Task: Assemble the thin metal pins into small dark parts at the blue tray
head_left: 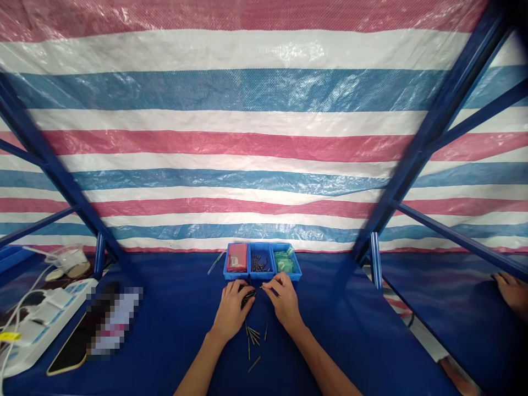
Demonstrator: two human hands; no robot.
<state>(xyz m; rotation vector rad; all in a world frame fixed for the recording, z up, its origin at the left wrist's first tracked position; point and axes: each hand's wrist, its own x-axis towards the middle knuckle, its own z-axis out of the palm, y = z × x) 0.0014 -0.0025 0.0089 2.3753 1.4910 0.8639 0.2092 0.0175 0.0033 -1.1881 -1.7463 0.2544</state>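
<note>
Lying along the left edge, a white power strip [80,294] is crowded with plugs [35,331] and cables [18,308], and is probably put there so that the middle is left free of cords. Beside it a dark phone [68,349] is laid flat on the blue surface [173,308], next to a pixelated patch in which nothing can be made out. Farther in, a pen [215,263] is set aslant just beside the left bin [237,276], where red packets [237,257] are kept.

In front of that bin the left hand [231,308] is lowered, its fingers curled nearly closed around a bunch of dark rods [248,298], seemingly so that the slim pieces are held together; how firmly cannot be told. Nearer the person, loose rods [253,334] are spread on the surface, some fanned, some apart. Behind the hands, more rods [259,264] are sorted into the middle bin [261,275]. By the right hand [284,301], fingertips brought together, what appears to be a single small rod [261,286] is pinched, likely because so thin a piece is best controlled by its end. Green packets [284,261] are stored in the right bin [297,275]; the bins are apparently lined up for easy reach. At the far right, another person's hand [512,290] is seen.
</note>
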